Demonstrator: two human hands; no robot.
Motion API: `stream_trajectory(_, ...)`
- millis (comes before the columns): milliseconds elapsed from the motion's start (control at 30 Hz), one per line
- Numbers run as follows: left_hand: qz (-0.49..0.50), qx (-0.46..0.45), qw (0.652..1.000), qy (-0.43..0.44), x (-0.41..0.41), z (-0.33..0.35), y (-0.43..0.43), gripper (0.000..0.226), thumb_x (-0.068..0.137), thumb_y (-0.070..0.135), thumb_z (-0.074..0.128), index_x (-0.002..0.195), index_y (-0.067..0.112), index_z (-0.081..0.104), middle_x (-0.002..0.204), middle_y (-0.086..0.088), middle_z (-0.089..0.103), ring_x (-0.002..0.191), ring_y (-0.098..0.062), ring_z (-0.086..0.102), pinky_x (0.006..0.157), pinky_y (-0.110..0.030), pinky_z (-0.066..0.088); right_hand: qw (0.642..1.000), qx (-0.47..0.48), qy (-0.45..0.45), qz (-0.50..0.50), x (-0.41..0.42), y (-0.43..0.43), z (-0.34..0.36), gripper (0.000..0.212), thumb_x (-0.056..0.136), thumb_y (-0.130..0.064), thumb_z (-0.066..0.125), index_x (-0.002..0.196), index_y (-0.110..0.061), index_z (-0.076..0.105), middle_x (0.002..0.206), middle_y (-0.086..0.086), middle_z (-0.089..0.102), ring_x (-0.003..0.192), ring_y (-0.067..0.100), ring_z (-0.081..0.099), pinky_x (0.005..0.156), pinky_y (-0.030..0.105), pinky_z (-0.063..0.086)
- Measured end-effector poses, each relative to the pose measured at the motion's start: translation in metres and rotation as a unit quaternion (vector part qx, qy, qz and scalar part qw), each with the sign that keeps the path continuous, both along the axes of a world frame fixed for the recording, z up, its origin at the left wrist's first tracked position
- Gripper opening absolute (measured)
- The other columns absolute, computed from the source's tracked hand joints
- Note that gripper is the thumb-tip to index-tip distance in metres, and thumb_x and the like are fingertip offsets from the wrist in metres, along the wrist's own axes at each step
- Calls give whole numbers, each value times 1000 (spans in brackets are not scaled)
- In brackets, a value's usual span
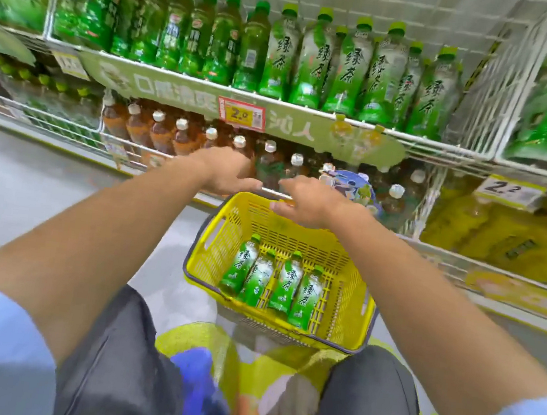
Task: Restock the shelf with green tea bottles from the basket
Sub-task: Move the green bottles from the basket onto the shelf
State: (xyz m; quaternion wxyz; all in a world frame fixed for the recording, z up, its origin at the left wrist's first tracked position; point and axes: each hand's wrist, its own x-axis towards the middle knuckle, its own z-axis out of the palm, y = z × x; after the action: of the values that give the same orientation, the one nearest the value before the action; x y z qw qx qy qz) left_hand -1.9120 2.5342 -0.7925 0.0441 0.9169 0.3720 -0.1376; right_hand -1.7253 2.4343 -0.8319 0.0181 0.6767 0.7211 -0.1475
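A yellow basket (349,306) sits on the floor between my knees and the shelf. Several green tea bottles (271,281) lie side by side in its bottom. My left hand (226,172) hovers over the basket's far rim, fingers spread, holding nothing. My right hand (307,201) is just beside it, above the basket's far edge, also empty with fingers apart. On the upper wire shelf (311,108) stands a row of matching green tea bottles (348,66) with light green caps.
Darker green bottles (196,35) fill the upper shelf's left part. To the right of the tea row is a gap with bare wire wall (477,105). Brown tea bottles (158,127) fill the lower shelf behind my hands. A price tag (241,114) hangs on the shelf edge.
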Motion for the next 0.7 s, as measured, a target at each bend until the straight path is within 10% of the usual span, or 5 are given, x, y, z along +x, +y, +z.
stream_trajectory(500,-116,-63,989,70,23,-211,41,61,99,64,40,115,9,63,128,-17,62,123,-34,56,95,-42,44,979,-130,2,-156,-12,-6,-200,64,100,-60,44,139,-9,49,140,20,52,131,37,48,100,47,44)
stream_trajectory(700,-110,-110,985,77,28,-260,61,54,97,66,38,96,15,56,110,-13,64,102,-31,59,80,-40,47,956,-166,12,-240,16,-21,-243,68,99,-64,40,139,-10,48,140,17,53,130,36,48,103,51,47)
